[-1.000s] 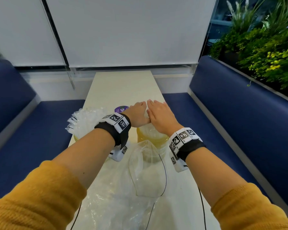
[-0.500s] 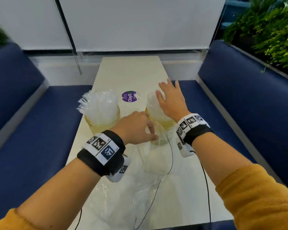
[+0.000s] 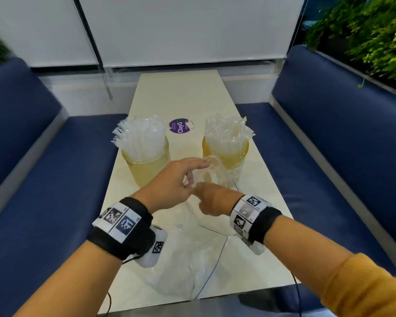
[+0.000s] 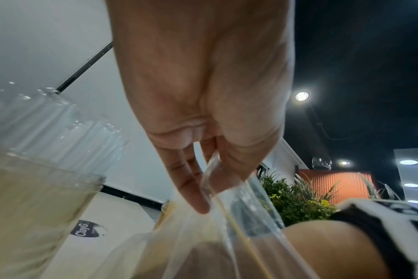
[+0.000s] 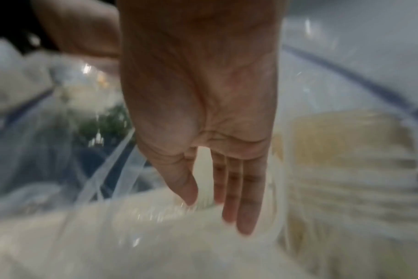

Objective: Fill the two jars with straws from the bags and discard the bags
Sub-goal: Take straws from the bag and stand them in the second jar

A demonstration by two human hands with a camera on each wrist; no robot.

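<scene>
yellowish jars (image 3: 146,163), clear straws (image 3: 142,136), purple sticker (image 3: 180,126), navy benches (image 3: 55,179).

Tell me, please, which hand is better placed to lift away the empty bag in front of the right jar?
Left, probably. The left hand already pinches the clear bag at its edge, in front of the right jar. The right hand has straight fingers that only touch the plastic, so it would first need to grip.
</scene>
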